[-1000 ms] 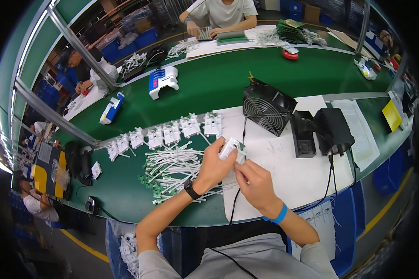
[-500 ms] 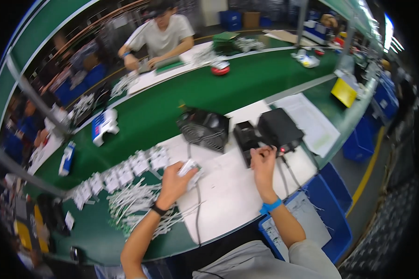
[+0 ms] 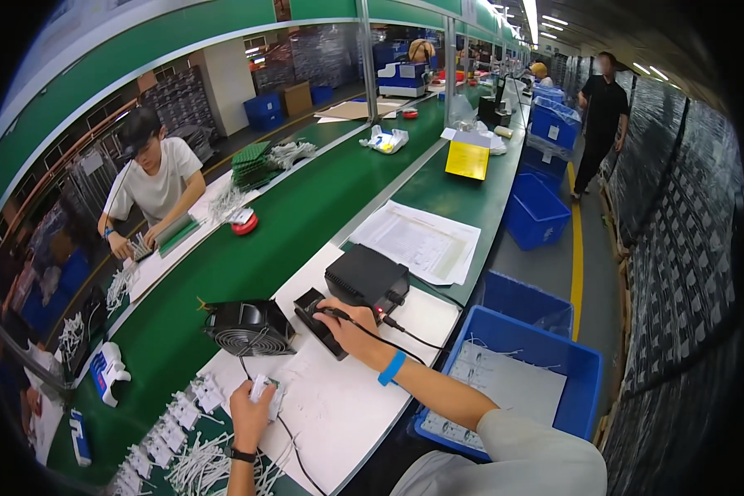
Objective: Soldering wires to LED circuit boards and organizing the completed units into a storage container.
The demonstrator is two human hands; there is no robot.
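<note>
The right hand (image 3: 352, 329) curls its fingers around a corded black handle (image 3: 333, 312) at a blocky black stand (image 3: 307, 302); gripping it seems the step, calling next for steady control. The left hand (image 3: 250, 413) pinches a hard-looking white part (image 3: 261, 388) over the smooth white sheet (image 3: 331, 413), near a round-grilled fan (image 3: 238, 317).

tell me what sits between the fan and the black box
In the head view, a black stand lies between the fan and the black box; the right hand is at it.
</note>
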